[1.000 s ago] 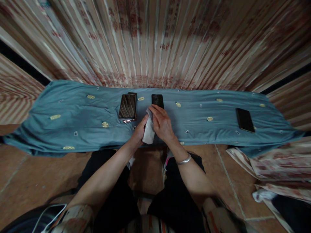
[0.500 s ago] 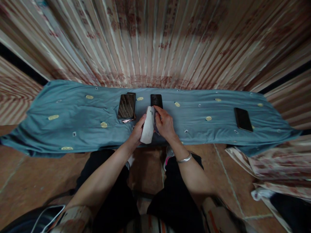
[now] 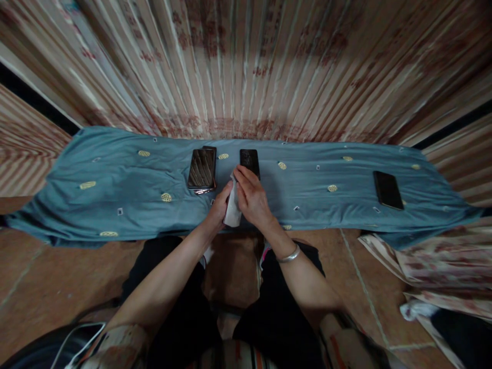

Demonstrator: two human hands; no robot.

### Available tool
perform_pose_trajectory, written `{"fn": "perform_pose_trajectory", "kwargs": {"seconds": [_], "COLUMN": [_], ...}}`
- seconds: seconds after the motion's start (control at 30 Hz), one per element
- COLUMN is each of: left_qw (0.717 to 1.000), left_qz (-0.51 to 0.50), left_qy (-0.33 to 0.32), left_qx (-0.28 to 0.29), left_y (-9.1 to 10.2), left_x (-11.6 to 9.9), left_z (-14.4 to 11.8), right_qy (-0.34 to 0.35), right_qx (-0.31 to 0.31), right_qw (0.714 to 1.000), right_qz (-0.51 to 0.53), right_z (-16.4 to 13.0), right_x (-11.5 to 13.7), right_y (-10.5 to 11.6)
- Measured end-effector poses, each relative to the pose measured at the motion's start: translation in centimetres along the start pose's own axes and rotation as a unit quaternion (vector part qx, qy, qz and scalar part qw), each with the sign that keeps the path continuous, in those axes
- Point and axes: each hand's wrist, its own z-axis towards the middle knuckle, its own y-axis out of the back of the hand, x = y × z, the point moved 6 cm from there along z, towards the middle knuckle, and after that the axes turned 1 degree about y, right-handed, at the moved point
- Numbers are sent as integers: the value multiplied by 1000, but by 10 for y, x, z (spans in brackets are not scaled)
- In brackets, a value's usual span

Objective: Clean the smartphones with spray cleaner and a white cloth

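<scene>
left hand: fingers gripped pale object, any contents hidden | right hand: fingers over it, grip unclear | cloth bore stacked phones

- Matt and pale, paper or plastic hard to tell, on the held white object.
- Glossy and glass-like, mirroring stripes, across the top of the left stack.
- Gleams like metal along that stack's near edge.
- Smooth and dark, with faint shine, on the middle slab.
- Duller, nearly matt black on the right slab.
- Looks like soft, creased, matt cloth on the blue cover.
- Pleated fabric in the far curtain.
- Polished silvery metal on the bracelet, near right.
</scene>
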Motion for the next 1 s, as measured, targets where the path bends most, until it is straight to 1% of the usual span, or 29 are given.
{"fn": "perform_pose_trajectory", "kwargs": {"seconds": [0.13,0.27,0.37,0.47,0.6,0.7,1.0], "left_qw": [1000,1000,1000,999,999,999,998], "left_qz": [-14,-8,-8,-28,-40,-44,-54], "left_qy": [-12,-20,-19,-29,-15,-14,-32], "left_qx": [5,-11,-11,-11,-6,-6,-12], "left_y": [-1,-4,-8,-10,-12,-12,-5], "left_x": [-7,-10,-12,-17,-19,-21,-30], "left_z": [-2,-7,-11,-13,-13,-12,-6], "right_qy": [10,3,-4,-15,-40,-46,-20], "right_qx": [22,21,20,22,12,8,14], "right_qw": [1000,1000,1000,1000,999,999,1000], "right_qz": [5,15,12,8,5,7,11], "right_z": [-1,-3,-3,-3,-3,-5,-10], "right_x": [4,2,-1,-8,-23,-28,-13], "right_y": [-5,-4,-4,-6,-8,-7,-10]}}
